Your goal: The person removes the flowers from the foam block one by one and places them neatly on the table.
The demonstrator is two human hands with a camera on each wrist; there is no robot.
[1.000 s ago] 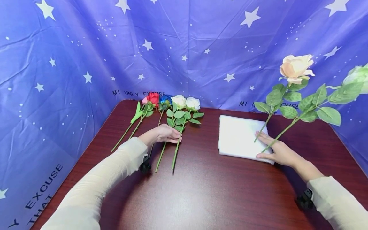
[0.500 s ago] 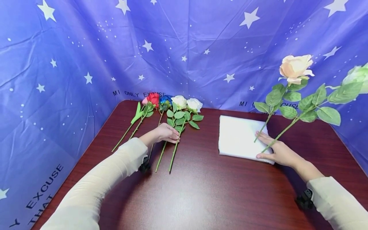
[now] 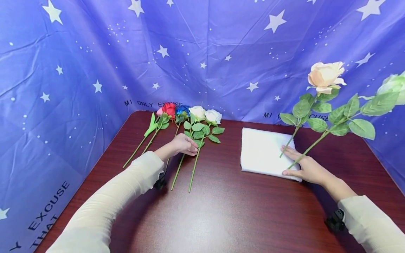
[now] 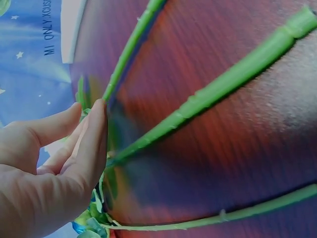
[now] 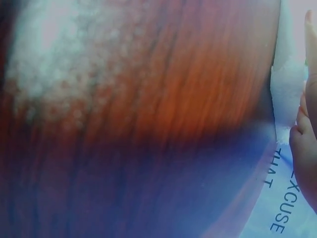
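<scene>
My left hand [image 3: 186, 144] is at the stem of the rightmost white rose [image 3: 213, 117]; thumb and fingertips pinch the stem [image 4: 126, 54]. In the left wrist view the fingertips partly hide the hold. That rose lies beside another white rose [image 3: 197, 112]. My right hand [image 3: 311, 168] rests with fingers and thumb extended on the right part of a white foam-like block [image 3: 264, 151]. A peach rose [image 3: 326, 76] and a pale green-white flower [image 3: 390, 90] stand tilted right, their stem ends at the block. Only an edge of the hand shows in the right wrist view.
Left of the white roses lie a blue rose [image 3: 182, 111], a red rose [image 3: 169, 109] and a pink flower with a long green leaf [image 3: 152, 125]. All lie on a dark red wooden table [image 3: 221, 203]. A starry blue cloth [image 3: 205, 52] hangs around the table.
The rightmost white rose has shifted slightly: its stem end swung left, then back right and a little nearer. The left fingertips drew back slightly to the stem. The right hand stays still.
</scene>
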